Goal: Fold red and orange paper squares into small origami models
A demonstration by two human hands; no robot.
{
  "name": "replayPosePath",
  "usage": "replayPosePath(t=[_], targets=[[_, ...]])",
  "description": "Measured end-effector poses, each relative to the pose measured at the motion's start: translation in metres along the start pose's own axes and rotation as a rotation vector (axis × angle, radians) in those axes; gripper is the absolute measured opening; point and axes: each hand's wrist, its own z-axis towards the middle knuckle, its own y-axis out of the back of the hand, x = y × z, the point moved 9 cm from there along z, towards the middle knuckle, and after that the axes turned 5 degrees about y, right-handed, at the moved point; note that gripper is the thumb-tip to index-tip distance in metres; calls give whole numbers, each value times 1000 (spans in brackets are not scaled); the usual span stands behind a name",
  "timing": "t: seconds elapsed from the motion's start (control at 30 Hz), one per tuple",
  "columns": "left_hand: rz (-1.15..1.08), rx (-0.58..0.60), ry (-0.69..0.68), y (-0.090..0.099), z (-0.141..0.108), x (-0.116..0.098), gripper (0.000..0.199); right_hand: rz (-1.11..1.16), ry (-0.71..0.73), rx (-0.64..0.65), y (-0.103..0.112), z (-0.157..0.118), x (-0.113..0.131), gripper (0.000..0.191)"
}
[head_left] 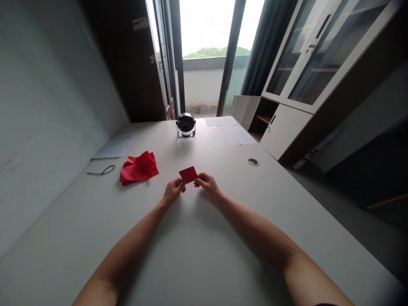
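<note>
1. Mid-frame: small red piece, card or folded paper, hard to tell; lower corners covered.
2. Left hand and right hand pinch it closely, some fingers hidden.
3. Left of centre: crumpled red paper, underside unseen.

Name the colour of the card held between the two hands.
The card is red; it shows in the head view, the only one given.

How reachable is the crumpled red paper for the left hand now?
Likely yes: only tabletop separates the left hand from the crumpled red paper, though its grip on the red card would probably need releasing first.
</note>
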Motion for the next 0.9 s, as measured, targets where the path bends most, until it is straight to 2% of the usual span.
replayPosePath(t=[0.2, 0.43, 0.73, 0.9], targets=[[13, -16, -5, 2, -1, -2, 31, -17, 8, 4, -1, 1, -4, 27], [-48, -91, -26, 10, -2, -14, 23, -237, 69, -12, -3, -3, 0, 22], [-127, -36, -19, 6, -2, -15, 30, -87, 91, 35, -10, -3, 7, 27], [-128, -27, -17, 4, -2, -16, 29, -206, 112, 39, -10, -2, 10, 26]])
